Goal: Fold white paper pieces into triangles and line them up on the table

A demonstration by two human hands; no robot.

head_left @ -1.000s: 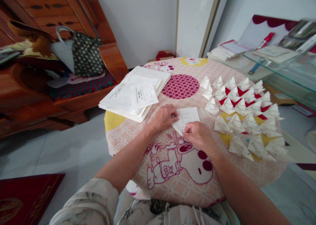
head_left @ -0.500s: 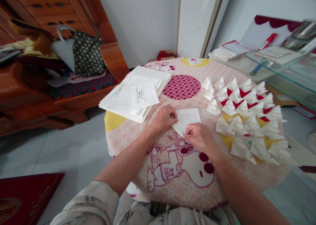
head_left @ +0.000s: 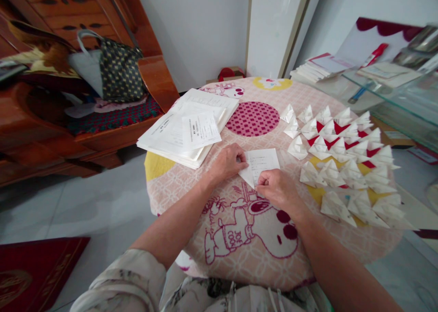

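Observation:
A small sheet of printed white paper (head_left: 264,160) lies on the patterned tablecloth in front of me, with one corner folded over into a triangle. My left hand (head_left: 230,162) pinches the folded paper at its left edge, fingers curled. At the lower end of the fold, my right hand (head_left: 276,187) grips the paper between thumb and fingers. To the right stand several rows of folded white paper pieces (head_left: 330,173) with pointed tips. Beyond my left hand rests a stack of printed papers (head_left: 171,129), a smaller slip (head_left: 201,130) on top.
The round table (head_left: 239,262) wears a pink cloth with a cartoon dog. A glass shelf (head_left: 386,95) holding papers and a red marker (head_left: 375,54) borders it at right. At left is a wooden bench (head_left: 112,138) with a bag (head_left: 121,70); a red mat (head_left: 37,273) lies below.
The view has shifted very slightly. Both hands keep their hold on the folded paper in nearly the same place.

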